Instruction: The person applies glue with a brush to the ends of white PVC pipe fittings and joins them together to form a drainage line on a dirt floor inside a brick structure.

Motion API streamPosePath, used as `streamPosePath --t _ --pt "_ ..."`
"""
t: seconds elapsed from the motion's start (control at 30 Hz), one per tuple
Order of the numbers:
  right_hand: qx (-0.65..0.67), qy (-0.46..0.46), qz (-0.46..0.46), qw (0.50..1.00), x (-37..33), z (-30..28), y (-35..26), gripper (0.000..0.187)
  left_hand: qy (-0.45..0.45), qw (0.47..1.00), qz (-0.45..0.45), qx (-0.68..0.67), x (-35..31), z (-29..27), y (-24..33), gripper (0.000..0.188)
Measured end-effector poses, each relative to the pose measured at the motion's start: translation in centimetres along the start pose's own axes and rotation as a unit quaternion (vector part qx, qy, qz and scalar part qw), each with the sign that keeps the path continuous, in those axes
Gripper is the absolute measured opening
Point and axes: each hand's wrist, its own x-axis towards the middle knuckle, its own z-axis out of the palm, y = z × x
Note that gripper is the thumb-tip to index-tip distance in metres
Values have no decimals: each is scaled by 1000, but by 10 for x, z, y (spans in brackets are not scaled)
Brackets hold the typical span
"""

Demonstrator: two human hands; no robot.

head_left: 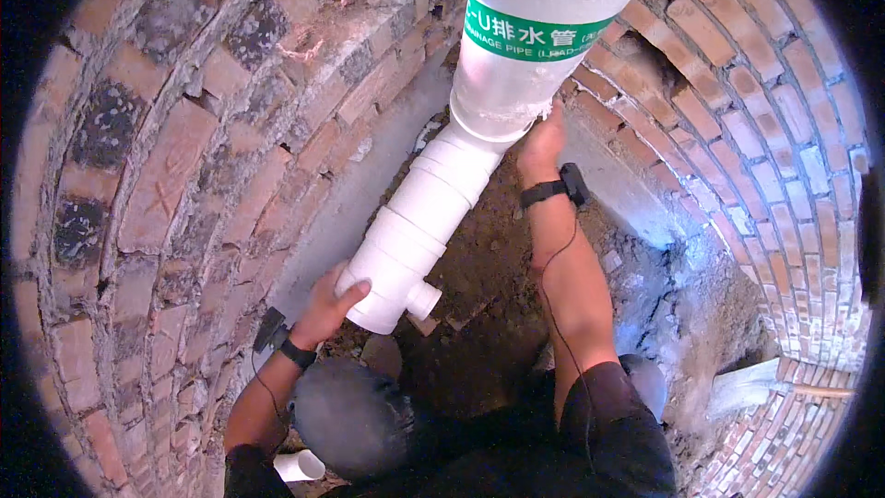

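Observation:
A white plastic pipe fitting with ribbed collars and a short side outlet slants across the middle. Its upper end meets the rim of a wide white drainage pipe with a green printed band, which runs up out of view. At the fitting's lower end my left hand is wrapped round the side, thumb on top. My right hand grips the right side of the drainage pipe near its rim; its fingers are mostly hidden behind the pipe.
Rough brick walls stand close on the left and right. Loose brown soil lies below the fitting. A short white pipe piece is at the lower left, beside my dark-clad knee. Thin cables run from both wrist straps.

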Motion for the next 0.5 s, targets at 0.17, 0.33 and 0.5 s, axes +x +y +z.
streamPosePath --t 0.17,0.33,0.5 --pt "-66 -22 -262 962 -44 21 -148 53 12 1000 -17 -11 -6 -11 -10 61" --pt "-106 -84 -524 841 -125 104 -292 61 62 977 -51 -199 -21 -3 -33 55" --pt "-143 -96 -539 824 -120 162 -291 70 35 923 -89 -372 -20 6 -26 54"
